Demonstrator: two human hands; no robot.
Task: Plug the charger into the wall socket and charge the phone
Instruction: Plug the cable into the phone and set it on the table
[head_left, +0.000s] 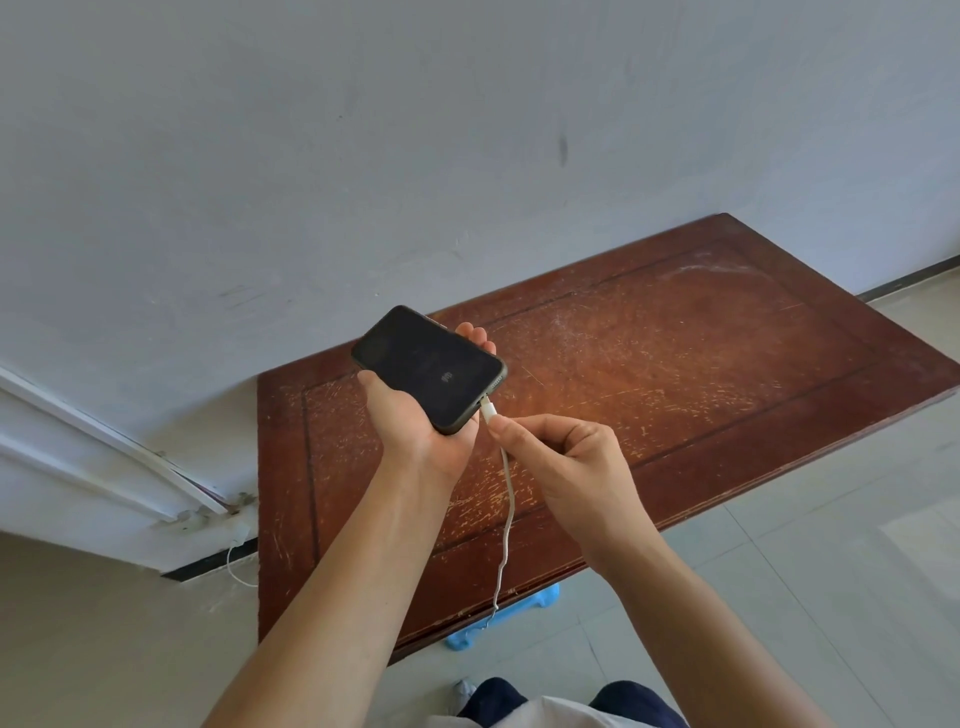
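A black phone (428, 366) with a dark screen is held above the table, cradled from below by my left hand (415, 421). My right hand (566, 462) pinches the white cable (508, 499) just behind its connector (487, 409), which sits at the port on the phone's lower edge. The cable hangs down over the table's front edge. Low on the wall at the left a white charger (240, 531) sits at the skirting, a thin white cable looping below it; the socket itself is too small to make out.
A worn reddish-brown wooden table (675, 364) stands against the grey-white wall. A light blue plastic stool (498, 621) pokes out from under its front edge. A white door frame (93, 467) is at the left. The floor is pale tile.
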